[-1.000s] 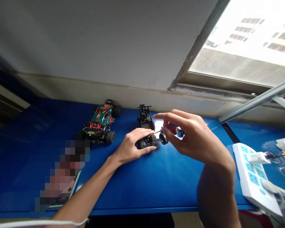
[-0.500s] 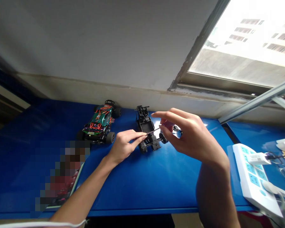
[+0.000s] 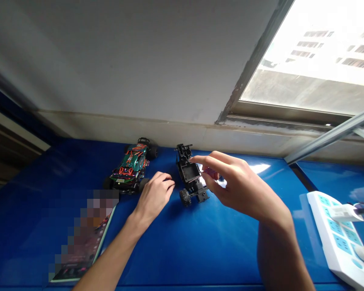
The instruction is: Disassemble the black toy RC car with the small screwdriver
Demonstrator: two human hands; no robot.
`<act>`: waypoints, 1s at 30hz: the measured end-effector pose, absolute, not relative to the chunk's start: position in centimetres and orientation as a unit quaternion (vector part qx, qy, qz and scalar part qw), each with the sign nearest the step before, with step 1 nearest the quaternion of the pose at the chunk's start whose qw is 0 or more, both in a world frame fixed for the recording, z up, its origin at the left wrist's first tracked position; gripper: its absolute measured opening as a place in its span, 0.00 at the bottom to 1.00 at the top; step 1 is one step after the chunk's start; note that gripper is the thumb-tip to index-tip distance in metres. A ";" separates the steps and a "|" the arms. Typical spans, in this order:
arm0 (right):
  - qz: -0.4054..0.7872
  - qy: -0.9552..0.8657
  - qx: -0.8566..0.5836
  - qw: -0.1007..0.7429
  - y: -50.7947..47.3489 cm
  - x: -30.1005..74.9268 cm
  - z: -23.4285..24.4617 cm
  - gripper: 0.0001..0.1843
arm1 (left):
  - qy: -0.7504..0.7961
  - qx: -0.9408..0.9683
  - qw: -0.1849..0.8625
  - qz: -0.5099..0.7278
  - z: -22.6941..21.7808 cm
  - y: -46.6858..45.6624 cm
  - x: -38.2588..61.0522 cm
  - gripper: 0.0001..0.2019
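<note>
The black toy car chassis [image 3: 189, 173] lies on the blue table, with a knobbly wheel [image 3: 185, 197] at its near left corner. Over its right side, my right hand [image 3: 230, 173] is closed on a screwdriver with a purplish handle [image 3: 210, 171]; the shaft is not visible now. My left hand [image 3: 157, 188] rests just left of the chassis, apart from it, with fingers curled together. Whatever those fingertips may pinch is too small to make out. Behind that hand stands a green and orange toy car [image 3: 130, 163] on its wheels.
A tablet [image 3: 87, 246], partly pixelated, lies at the left by my forearm. On the right is a white power strip [image 3: 336, 234] with a plugged-in adapter [image 3: 344, 212]. The wall [image 3: 133, 125] and window frame [image 3: 279, 111] border the table's far side.
My left hand has let go of the screwdriver's shaft and moved down-left to the table, its fingers curling. The right hand stays over the chassis. The view has tilted slightly up.
</note>
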State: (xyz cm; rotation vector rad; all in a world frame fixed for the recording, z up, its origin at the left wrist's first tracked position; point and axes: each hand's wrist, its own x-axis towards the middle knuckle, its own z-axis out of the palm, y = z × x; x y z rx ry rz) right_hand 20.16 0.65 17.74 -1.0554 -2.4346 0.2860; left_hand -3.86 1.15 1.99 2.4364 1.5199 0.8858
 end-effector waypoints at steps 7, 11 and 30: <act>0.107 -0.886 -0.385 0.234 0.6 20.2 17.7 0.26 | 0.510 0.803 0.054 0.305 1.0 1.4 -3.8 0.14; 0.104 -0.886 -0.384 0.238 0.7 20.3 17.8 0.26 | 0.516 0.794 0.047 0.317 0.2 1.7 -3.7 0.20; 0.112 -0.870 -0.412 0.247 0.5 22.1 18.8 0.27 | 0.394 0.803 0.173 0.413 4.4 -1.0 -1.1 0.31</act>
